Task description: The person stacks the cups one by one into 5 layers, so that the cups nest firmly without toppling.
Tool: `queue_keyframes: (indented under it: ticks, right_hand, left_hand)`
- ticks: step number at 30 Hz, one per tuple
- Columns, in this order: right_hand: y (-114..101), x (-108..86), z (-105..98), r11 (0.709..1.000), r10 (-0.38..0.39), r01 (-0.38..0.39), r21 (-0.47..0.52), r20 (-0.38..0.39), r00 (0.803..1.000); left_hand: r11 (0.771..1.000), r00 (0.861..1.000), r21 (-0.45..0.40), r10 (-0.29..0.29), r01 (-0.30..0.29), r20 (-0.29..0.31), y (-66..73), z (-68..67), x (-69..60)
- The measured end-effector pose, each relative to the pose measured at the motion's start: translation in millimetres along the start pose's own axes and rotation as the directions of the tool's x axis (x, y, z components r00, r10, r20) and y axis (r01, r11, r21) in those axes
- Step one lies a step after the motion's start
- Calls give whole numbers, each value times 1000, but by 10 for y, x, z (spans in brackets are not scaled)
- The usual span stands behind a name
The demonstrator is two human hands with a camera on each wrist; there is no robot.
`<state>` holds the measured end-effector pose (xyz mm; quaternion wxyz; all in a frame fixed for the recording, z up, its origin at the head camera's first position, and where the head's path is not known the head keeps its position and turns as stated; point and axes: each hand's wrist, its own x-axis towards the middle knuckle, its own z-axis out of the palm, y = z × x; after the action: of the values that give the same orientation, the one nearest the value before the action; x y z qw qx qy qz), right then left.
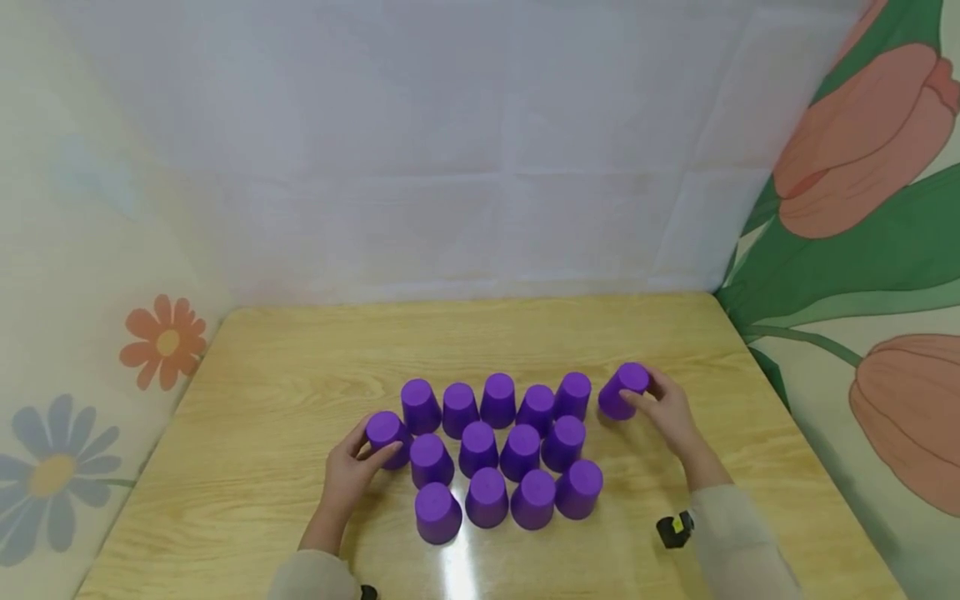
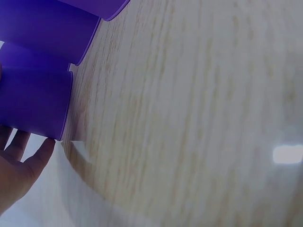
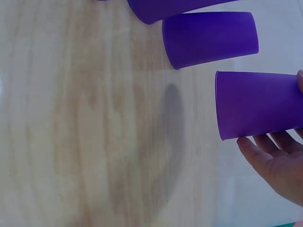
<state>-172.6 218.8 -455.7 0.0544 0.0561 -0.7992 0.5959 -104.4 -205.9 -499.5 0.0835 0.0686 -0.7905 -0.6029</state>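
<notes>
In the head view, several purple cups stand upside down in uneven rows on a wooden table. My left hand grips the leftmost purple cup by its sides, thumb toward the front. This cup also shows in the left wrist view, beside other cups. At the right, apart from the rows, my right hand holds another purple cup, mouth downward and slightly tilted. The right wrist view shows fingers under the side of this cup; whether its rim touches the table I cannot tell.
The wooden table meets a white cloth backdrop at the back. Flower-patterned panels stand at the left and right. A small black device sits by the right wrist.
</notes>
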Motion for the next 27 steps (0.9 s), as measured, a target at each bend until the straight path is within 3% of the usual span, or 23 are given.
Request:
queue_keyframes:
  ticks: [7,14,27]
  right_hand:
    - [-88,239,1,999,36,-36,7,5,999]
    - [-261,470,82,1000,25,-25,5,22,999]
    - [-434,831,309,998,42,-46,32,123,992]
  left_hand:
    - [1000,1000,-6,2,-2,-16,-16,8,14]
    - [1000,1000,10,2,-2,-17,10,1,6]
    - [1000,1000,-4,-17,17,-10,13,-2,-1]
